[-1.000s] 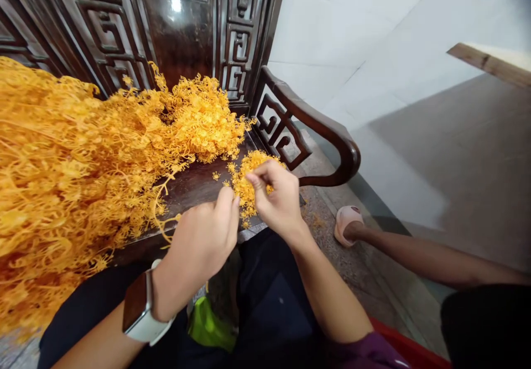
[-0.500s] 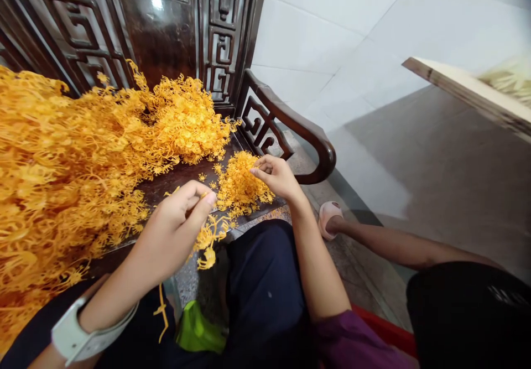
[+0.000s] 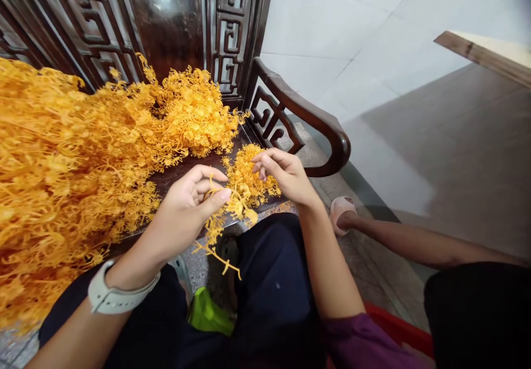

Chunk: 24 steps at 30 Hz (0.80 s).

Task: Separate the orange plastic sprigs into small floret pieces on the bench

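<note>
Sprig [image 3: 213,233] in my left fingers [image 3: 215,196]: orange plastic, smooth, faint sheen.
Desk [image 3: 174,172]: dark carved wood, lacquered, glossy.
My watch strap [image 3: 112,298]: pale rubber, matt.
My trousers [image 3: 269,291]: dark cloth, matt.

No legible text, label, brand or number; none on the orange sprigs [image 3: 238,203]; wristband [image 3: 112,298] seemingly plain, though partly turned away; bench back [image 3: 83,15] carved with fretwork only.
</note>
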Each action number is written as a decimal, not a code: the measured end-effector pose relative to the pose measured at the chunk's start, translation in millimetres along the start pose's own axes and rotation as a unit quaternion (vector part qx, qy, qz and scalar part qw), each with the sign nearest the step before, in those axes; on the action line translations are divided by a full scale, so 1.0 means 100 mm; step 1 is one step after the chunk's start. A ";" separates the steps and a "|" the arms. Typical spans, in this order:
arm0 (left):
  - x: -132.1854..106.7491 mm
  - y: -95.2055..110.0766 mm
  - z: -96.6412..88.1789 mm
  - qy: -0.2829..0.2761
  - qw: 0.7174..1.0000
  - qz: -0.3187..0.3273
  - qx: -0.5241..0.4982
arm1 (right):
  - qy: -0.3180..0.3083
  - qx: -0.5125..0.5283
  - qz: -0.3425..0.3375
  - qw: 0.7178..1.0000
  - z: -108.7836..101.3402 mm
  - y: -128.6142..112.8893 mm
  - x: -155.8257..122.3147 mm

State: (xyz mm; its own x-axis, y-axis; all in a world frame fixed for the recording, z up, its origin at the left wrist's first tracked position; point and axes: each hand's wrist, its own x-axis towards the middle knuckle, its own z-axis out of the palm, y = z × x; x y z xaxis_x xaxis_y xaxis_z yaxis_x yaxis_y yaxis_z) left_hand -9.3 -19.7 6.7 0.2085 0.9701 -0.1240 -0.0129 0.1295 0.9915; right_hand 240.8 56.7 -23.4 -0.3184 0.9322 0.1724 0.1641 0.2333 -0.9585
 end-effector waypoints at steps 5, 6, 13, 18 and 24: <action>0.02 0.00 -0.03 0.033 0.999 0.028 -0.004 | -0.111 0.026 -0.052 0.992 0.32 -0.22 -0.09; 0.02 0.00 -0.03 0.034 0.999 0.026 0.005 | -0.105 0.038 -0.056 0.992 0.36 -0.23 -0.09; 0.00 0.05 0.01 -0.017 0.997 0.024 0.065 | -0.073 0.142 -0.041 0.986 0.47 -0.29 -0.11; 0.00 0.09 -0.02 -0.046 0.985 0.058 0.155 | -0.104 0.153 -0.018 0.982 0.47 -0.35 -0.13; -0.03 0.13 -0.02 -0.076 0.980 0.042 0.181 | -0.014 0.116 -0.036 0.992 0.49 -0.36 -0.12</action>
State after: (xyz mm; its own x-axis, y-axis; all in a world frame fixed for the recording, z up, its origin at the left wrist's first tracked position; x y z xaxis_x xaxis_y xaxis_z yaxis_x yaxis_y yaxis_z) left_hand -11.7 -20.1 19.7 0.3652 0.9290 -0.0607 0.3047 -0.0576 0.9507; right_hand 192.9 23.8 -1.9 -0.3485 0.9064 0.2385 -0.0789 0.2252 -0.9711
